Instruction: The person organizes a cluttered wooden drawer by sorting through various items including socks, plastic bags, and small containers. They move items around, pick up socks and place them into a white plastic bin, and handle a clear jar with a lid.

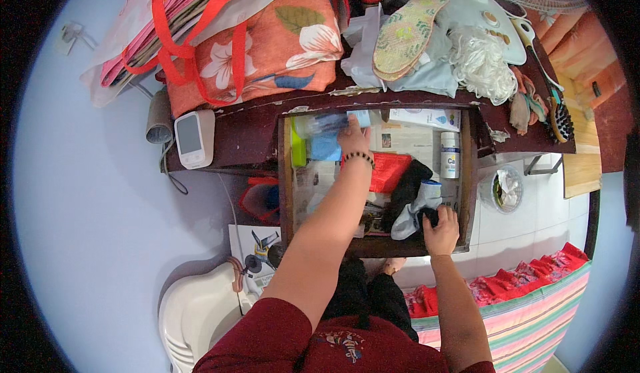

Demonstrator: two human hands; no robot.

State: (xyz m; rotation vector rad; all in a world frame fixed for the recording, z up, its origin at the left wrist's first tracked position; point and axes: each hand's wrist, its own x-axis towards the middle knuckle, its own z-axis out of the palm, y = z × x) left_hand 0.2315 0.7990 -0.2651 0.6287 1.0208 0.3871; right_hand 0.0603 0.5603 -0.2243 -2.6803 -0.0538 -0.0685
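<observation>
An open wooden drawer (465, 193) juts out before me. My left hand (353, 135), a beaded bracelet at its wrist, reaches to the drawer's back left. Its fingers close on a blurred clear plastic package (325, 123) with a light blue part. A blue packet (325, 147) lies beside that hand, and a red packet (390, 170) partly under the wrist. At the front right corner my right hand (443, 229) has its fingers curled on a small black cloth item (430, 216). Touching that item is a grey sock (412, 215); a black sock-like cloth (406, 193) lies to its left.
A white bottle (449, 155) and a white box (425, 118) occupy the drawer's right and back. The desktop holds a floral fabric bundle (285, 38), insoles (410, 35), white yarn (480, 63) and a blood pressure monitor (195, 140). A white plastic chair (195, 313) stands lower left.
</observation>
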